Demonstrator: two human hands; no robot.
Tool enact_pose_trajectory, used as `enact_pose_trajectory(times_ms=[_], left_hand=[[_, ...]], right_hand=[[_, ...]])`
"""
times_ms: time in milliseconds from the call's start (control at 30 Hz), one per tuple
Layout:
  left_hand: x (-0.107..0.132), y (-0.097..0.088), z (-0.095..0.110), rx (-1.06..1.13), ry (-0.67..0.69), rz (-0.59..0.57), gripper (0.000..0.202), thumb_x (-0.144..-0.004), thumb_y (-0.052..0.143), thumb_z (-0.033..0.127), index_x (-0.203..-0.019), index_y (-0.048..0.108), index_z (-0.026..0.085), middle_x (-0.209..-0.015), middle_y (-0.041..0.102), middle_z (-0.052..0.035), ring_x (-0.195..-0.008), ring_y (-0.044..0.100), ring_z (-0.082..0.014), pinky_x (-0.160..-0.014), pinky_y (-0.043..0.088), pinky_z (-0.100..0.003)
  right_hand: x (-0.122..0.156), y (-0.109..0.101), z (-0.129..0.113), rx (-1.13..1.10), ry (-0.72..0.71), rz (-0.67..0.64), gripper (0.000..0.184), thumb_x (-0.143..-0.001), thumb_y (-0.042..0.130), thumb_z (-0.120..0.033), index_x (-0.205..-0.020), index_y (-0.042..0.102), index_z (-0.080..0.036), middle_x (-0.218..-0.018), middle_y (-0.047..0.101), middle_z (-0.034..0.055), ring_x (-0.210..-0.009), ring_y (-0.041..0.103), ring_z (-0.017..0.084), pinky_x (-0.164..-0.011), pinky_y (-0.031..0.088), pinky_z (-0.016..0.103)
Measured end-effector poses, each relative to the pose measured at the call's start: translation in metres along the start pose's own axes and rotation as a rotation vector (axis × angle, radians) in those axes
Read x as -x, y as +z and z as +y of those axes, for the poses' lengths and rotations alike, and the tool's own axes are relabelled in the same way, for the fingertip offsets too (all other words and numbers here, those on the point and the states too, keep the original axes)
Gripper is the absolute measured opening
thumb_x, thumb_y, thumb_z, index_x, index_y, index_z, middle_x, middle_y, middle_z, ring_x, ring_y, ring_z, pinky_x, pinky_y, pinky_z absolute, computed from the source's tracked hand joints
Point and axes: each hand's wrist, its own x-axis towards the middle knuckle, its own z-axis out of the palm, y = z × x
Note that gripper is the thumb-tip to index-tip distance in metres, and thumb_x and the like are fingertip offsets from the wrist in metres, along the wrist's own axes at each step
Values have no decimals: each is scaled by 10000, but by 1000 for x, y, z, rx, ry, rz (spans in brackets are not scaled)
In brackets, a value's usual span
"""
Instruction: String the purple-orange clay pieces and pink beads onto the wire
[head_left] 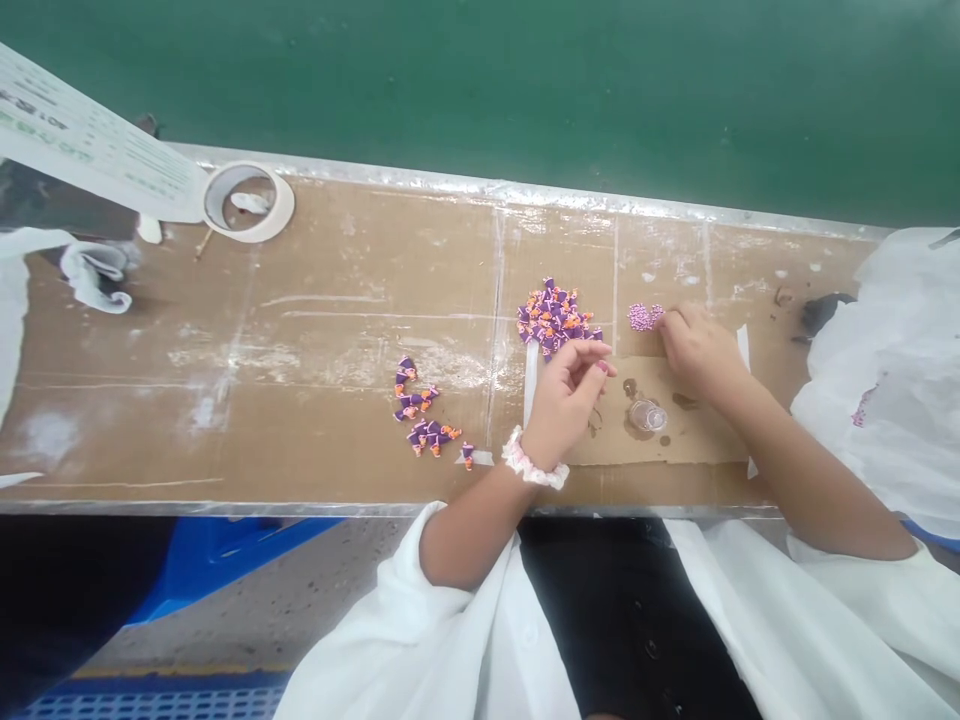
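We see our left hand (574, 395) half-curled, thumb near the fingers with a narrow gap (can't tell if anything tiny sits in it), with the main pile of purple-and-orange figures (555, 318) just off it at 11 o'clock and a looser group of them at 9. Our right hand (697, 345) is bunched narrow, fingertips at the edge of the pink bead pile (643, 317) at its 10 o'clock; we can't tell if it grips a bead. At the right hand's 7 o'clock we have the small clear cup (647, 415), upright or tilted unclear.
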Motion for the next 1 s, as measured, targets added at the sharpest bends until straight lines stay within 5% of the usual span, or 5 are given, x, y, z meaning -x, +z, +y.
enact_pose_trajectory(times_ms=[200,333,667,1000], left_hand=[[28,12,20,-69,-127,-247,136,-863,603,265,-950,602,161,-870,628,-33,-731,573,-88,-695,475,-226],[33,10,22,-92,-107,-246,118,-880,581,250,-958,596,163,-931,644,-46,-842,599,-109,-771,478,-233],[43,-9,17,-440,38,-199,119,-894,534,253,-950,608,179,-891,644,-40,-795,577,-134,-727,467,-261],[37,-20,-28,-824,224,-158,149,-921,434,198,-931,582,176,-893,650,-76,-852,600,-189,-786,499,-338]], right_hand=[[14,-18,-10,-183,-47,151,173,-953,380,-249,-926,550,-235,-885,610,76,-814,591,204,-687,473,335],[21,-20,0,-126,39,212,180,-939,409,-255,-912,586,-231,-959,645,107,-896,623,233,-760,483,367],[21,-21,16,-83,149,-144,222,-916,436,-319,-807,603,-220,-903,674,91,-866,621,241,-747,467,364],[-9,-47,-1,36,216,-501,335,-927,382,-385,-645,465,-224,-644,614,62,-557,529,200,-539,345,316]])
